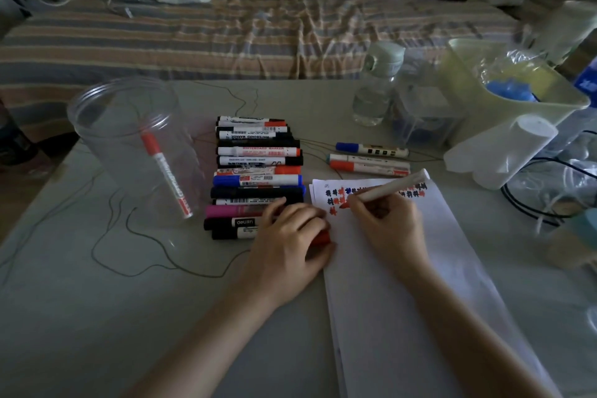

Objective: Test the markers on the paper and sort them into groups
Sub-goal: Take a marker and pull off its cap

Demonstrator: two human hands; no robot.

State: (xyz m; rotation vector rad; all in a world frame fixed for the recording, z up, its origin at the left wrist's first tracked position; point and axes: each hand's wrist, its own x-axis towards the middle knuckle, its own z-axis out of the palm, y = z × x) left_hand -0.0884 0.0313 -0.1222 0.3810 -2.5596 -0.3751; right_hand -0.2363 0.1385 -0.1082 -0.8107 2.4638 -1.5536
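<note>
Pinching a red-tipped marker [386,188] in right hand [384,220], tip on paper [420,268] lying on desk [97,317]; left hand [287,236] gripping red cap [323,238]. Risking smeared marks under dragging wrist.

Three markers [370,158] beside paper [420,268] (one in jar [129,145]).

"WHITEBOARD MARKER" stands in red on a white marker [258,151] in the stack, and upside down on another marker [252,135] above it. A black marker [231,222] near the bottom shows "deli".
</note>
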